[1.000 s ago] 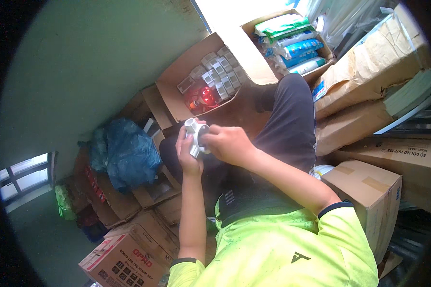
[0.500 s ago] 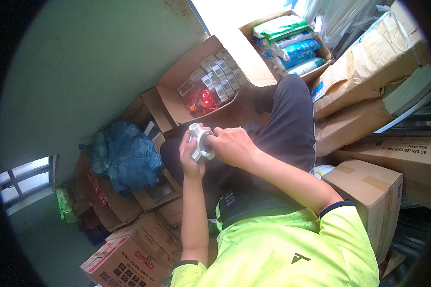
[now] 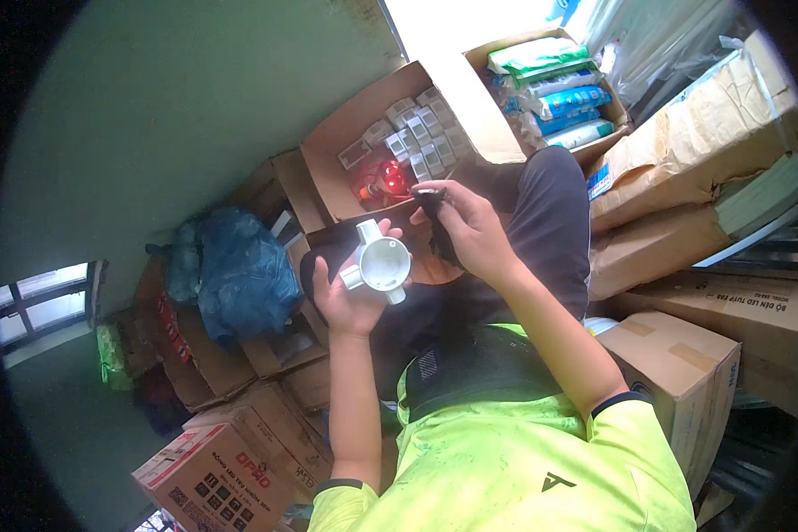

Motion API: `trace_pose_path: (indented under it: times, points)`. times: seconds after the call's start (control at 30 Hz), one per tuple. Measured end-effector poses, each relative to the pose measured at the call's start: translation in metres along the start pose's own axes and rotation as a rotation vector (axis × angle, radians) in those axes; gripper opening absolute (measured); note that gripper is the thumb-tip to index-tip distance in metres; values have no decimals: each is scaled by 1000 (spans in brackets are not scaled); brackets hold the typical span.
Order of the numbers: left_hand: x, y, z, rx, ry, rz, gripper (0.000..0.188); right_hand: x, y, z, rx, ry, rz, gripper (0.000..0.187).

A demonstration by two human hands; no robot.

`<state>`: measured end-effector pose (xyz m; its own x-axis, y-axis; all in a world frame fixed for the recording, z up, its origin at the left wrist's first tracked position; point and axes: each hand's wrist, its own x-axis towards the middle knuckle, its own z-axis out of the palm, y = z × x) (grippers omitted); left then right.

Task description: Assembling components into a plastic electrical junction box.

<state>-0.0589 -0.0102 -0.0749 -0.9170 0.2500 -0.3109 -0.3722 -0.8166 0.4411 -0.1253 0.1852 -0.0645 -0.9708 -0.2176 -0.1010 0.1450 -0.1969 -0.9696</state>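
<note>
My left hand point(image 3: 351, 303) holds a white round conduit junction box point(image 3: 385, 263) from beneath, its open side facing up. Three short pipe stubs show around the box, and its hollow inside looks bare. The left thumb stands away from it while the other fingers lie behind. Up and to the right, my right hand point(image 3: 475, 227) pinches a dark, limp cloth-like piece point(image 3: 434, 209), apart from the box; its exact kind is unclear. Beyond the hands, a red bulb point(image 3: 391, 176) lies in an open carton point(image 3: 332, 168) beside stacked small pale boxes point(image 3: 426, 133).
A second open carton point(image 3: 512, 142) holds plastic packs point(image 3: 567, 97). At left a blue plastic bag point(image 3: 244, 279) sits on cardboard. Long paper-wrapped bundles point(image 3: 674, 168) and a closed carton point(image 3: 669, 355) line the right. Another printed carton point(image 3: 213, 479) stands lower left.
My right hand has come out of the junction box and moved up and right, now with the dark piece in its fingers. The left hand has turned the box's open side upward.
</note>
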Motion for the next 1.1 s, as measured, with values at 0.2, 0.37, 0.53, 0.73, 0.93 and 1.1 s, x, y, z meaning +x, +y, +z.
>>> trace_pose_path:
  times: [0.2,0.37,0.53,0.73,0.93,1.1]
  points:
    - [-9,1,-3,483,31,50,83,-3,-12,-3,404,-116,412,34]
    - [-16,6,10,243,93,-60,65,-6,-1,6,386,-101,343,24]
    - [-16,10,17,299,33,-99,69,-5,4,4,-88,-261,72,20]
    - [-19,15,16,347,24,-159,70,-11,0,0,-135,-392,122,24]
    - [-19,15,18,332,6,-220,65,-14,1,-3,-8,-520,239,26]
    - [-19,17,16,368,-71,-227,67,-15,4,-5,81,-500,313,21]
